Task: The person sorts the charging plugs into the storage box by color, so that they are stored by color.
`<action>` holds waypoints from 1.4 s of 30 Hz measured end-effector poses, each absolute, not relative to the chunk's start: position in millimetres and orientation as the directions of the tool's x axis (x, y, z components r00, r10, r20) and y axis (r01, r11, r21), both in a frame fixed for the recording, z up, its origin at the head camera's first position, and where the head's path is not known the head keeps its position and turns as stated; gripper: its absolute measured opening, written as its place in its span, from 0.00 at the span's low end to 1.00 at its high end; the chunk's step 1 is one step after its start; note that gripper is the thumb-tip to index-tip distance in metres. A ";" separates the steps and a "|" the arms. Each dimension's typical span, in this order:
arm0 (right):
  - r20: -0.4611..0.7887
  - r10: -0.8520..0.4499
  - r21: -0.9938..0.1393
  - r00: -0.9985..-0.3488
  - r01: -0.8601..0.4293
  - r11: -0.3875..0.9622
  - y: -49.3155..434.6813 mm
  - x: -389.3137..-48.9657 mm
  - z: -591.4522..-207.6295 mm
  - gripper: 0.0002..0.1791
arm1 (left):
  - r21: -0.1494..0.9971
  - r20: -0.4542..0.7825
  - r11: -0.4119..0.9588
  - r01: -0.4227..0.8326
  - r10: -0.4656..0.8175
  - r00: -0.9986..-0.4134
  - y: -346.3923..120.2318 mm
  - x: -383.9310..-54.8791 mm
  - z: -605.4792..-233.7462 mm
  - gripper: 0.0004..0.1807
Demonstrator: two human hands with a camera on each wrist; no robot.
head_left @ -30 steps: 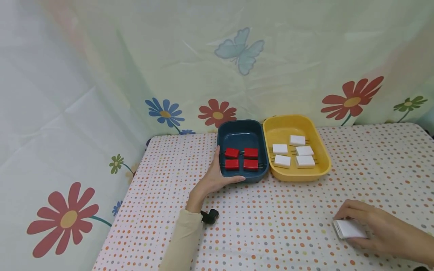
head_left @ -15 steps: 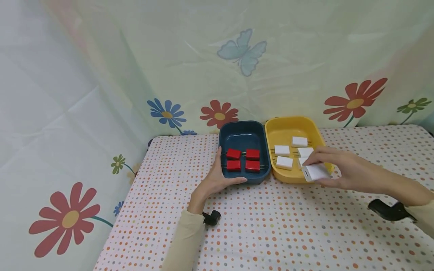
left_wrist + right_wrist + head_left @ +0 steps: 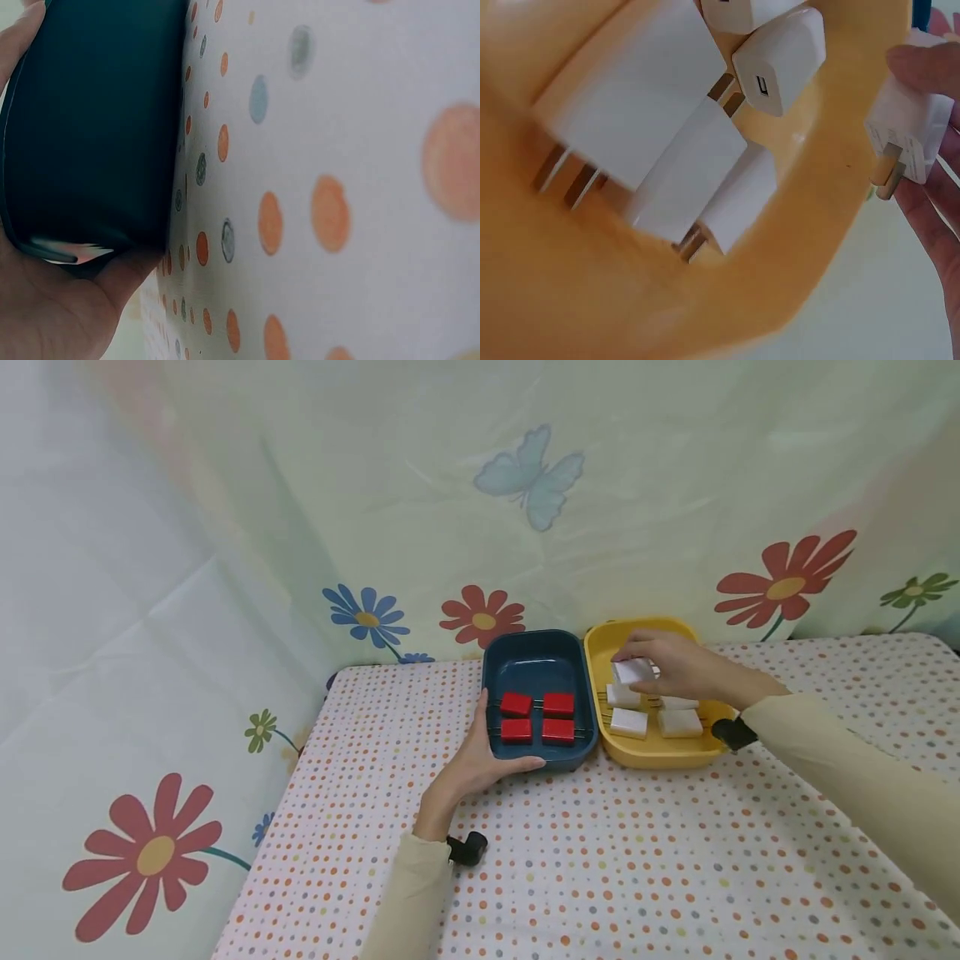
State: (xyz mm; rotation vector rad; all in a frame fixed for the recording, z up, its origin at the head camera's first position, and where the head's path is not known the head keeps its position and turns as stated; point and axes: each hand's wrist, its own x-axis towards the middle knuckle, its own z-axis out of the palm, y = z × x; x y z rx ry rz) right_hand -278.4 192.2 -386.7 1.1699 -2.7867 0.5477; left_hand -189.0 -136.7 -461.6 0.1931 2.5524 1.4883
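Observation:
My left hand (image 3: 474, 762) grips the near left corner of a dark blue tray (image 3: 534, 672), thumb along its front wall and fingers along its left side. Several red plug chargers (image 3: 558, 732) with metal prongs lie in that tray. My right hand (image 3: 675, 667) pinches a white USB charger (image 3: 909, 124) over the far left part of the yellow tray (image 3: 660, 759), prongs showing in the right wrist view. Beneath it are several white chargers (image 3: 628, 723), partly covered by the hand in the head view.
The two trays stand side by side at the back of a table (image 3: 600, 877) with a dotted cloth. A flowered curtain (image 3: 420, 527) hangs behind them. Black wrist cameras (image 3: 468, 849) are worn on both arms.
My right hand has carried the white charger from the table's right side, across the yellow tray's near right edge, to above its far left part. My left hand stays on the blue tray.

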 end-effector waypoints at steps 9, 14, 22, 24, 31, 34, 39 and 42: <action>0.139 -0.619 -0.298 -0.773 -0.629 0.718 166.6 -313.5 -410.1 0.22 | 0.879 -0.076 0.476 0.031 0.204 -0.976 -140.1 -186.2 -463.0 0.71; 0.109 -0.544 -0.348 -0.832 -0.545 0.763 163.5 -315.0 -419.0 0.23 | 0.882 -0.085 0.471 0.020 0.201 -0.976 -137.5 -183.6 -465.7 0.72; 0.106 -0.533 -0.360 -0.840 -0.532 0.766 162.8 -315.7 -427.9 0.22 | 0.882 -0.082 0.472 0.021 0.197 -0.977 -137.1 -183.6 -466.7 0.72; 0.106 -0.533 -0.353 -0.839 -0.533 0.769 163.1 -315.6 -429.2 0.22 | 0.882 -0.080 0.471 0.023 0.199 -0.977 -137.3 -184.0 -467.0 0.72; 0.108 -0.526 -0.350 -0.844 -0.528 0.774 165.2 -316.1 -433.8 0.21 | 0.884 -0.076 0.467 0.025 0.197 -0.977 -134.6 -184.4 -467.5 0.72; 0.076 -0.516 -0.366 -0.853 -0.505 0.782 166.6 -317.0 -434.7 0.21 | 0.884 -0.080 0.466 0.022 0.197 -0.977 -133.0 -184.2 -468.5 0.72; 0.098 -0.524 -0.375 -0.846 -0.519 0.768 168.1 -311.7 -426.2 0.18 | 0.881 -0.083 0.473 0.016 0.187 -0.979 -133.3 -183.3 -468.3 0.72; 0.170 -0.547 -0.388 -0.820 -0.566 0.728 167.9 -299.8 -414.6 0.16 | 0.871 -0.083 0.492 0.014 0.176 -0.981 -137.0 -182.8 -467.3 0.73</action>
